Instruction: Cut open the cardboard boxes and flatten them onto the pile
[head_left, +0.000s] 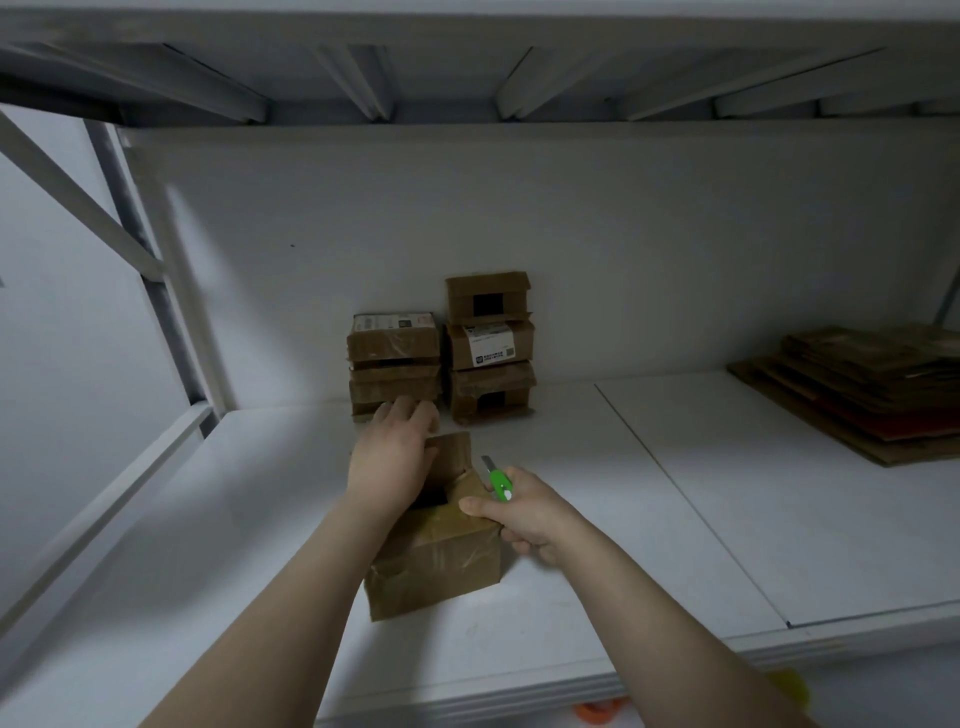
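A small brown cardboard box (436, 561) stands on the white shelf in front of me, its top flaps partly open and a dark opening showing. My left hand (389, 457) grips the far left flap of this box. My right hand (524, 514) holds a green utility knife (498, 480) with its blade pointing up and away, while its thumb presses on the box's right top edge. Several taped cardboard boxes (441, 353) are stacked in two columns against the back wall. A pile of flattened cardboard (862, 389) lies at the far right.
The white shelf board (675, 499) has a seam running diagonally to the right of the box. A metal frame with a diagonal brace (130, 249) closes the left side. Another shelf (467, 78) hangs low overhead. Orange and yellow items (602, 709) show below the front edge.
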